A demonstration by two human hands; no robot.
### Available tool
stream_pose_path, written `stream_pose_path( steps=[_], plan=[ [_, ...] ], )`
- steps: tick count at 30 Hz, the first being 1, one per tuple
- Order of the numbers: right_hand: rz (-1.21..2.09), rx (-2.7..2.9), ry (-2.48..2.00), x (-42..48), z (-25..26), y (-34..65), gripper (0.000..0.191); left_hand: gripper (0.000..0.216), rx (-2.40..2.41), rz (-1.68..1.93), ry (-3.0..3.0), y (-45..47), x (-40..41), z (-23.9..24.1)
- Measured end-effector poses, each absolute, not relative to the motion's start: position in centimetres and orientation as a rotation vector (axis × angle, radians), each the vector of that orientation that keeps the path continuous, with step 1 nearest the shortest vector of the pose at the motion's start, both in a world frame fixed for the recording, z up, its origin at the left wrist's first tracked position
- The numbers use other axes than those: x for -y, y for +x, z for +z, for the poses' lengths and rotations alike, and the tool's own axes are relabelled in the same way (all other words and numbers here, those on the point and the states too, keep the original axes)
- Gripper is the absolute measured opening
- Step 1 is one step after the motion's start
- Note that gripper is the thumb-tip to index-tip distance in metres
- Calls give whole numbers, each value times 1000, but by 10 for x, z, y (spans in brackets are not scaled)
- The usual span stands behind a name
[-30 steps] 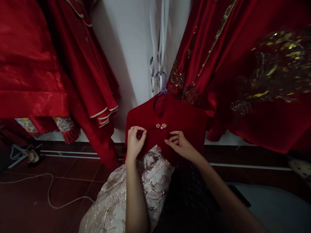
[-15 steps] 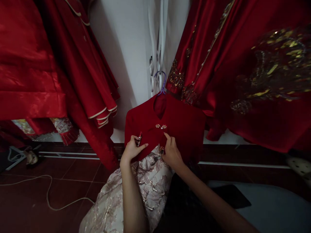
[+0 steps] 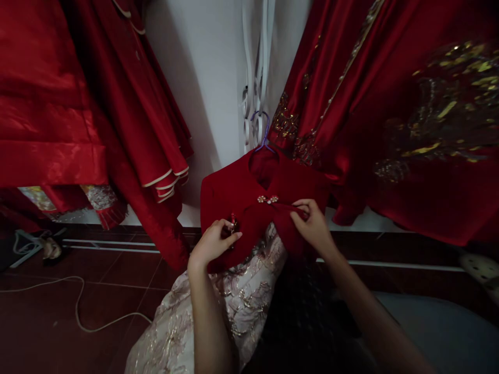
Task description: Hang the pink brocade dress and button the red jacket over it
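1. Left hand (image 3: pixel 212 244) is curled nearly closed, thumb and fingers pinching the lower left front of the red jacket (image 3: pixel 237 195); a small clasp (image 3: pixel 233 223) shows just above its fingertips.
2. Right hand (image 3: pixel 312 224) is closed on a gathered fold of the same jacket, just right of the pearl-and-gold button pair (image 3: pixel 267 199), which sits between the two hands and a little above them.
3. The jacket hangs on a purple hanger (image 3: pixel 263 132), whose hook rises above both hands against the white wall (image 3: pixel 206 78).
4. Below the hands, a pale brocade skirt (image 3: pixel 218 306) with a metallic floral pattern spills out from under the jacket hem, touching the left forearm.
5. Left of the left hand hang red satin garments with cream piping (image 3: pixel 163 179); right of the right hand hangs a red gown with gold embroidery (image 3: pixel 440 104).
6. A white cord (image 3: pixel 78 306) trails over the dark red tiled floor (image 3: pixel 47 337), well apart to the lower left of the left hand.
7. No container holding anything shows near either hand.
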State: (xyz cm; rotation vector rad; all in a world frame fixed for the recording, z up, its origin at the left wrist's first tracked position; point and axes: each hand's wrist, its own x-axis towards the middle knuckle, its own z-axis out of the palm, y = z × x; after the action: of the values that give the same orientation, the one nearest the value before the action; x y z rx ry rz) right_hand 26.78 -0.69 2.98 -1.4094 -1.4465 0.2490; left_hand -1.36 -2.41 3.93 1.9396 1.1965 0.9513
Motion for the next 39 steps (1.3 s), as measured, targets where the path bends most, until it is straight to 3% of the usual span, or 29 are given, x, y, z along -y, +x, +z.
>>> stream_pose_path(
  steps=[8,14,22,26,33,39],
  plan=[
    [316,1638,-1527,38,70,302,25,29,-1416,1111,1786,-8,-2,15],
    [520,1793,-1438,69,90,298,30,30,-1273,1319,1725,0,-10,12],
    [1053,1762,-1144,93,117,245,32,10,-1112,1324,1722,-1,-3,27],
    [1025,1718,-990,83,107,217,28,14,-1158,1340,1684,-3,-4,24],
    [621,1842,-1116,40,69,189,37,22,-1077,1370,1635,-4,4,36],
    [727,1808,-1011,14,44,175,35,30,-945,1248,1543,3,3,37]
  ],
)
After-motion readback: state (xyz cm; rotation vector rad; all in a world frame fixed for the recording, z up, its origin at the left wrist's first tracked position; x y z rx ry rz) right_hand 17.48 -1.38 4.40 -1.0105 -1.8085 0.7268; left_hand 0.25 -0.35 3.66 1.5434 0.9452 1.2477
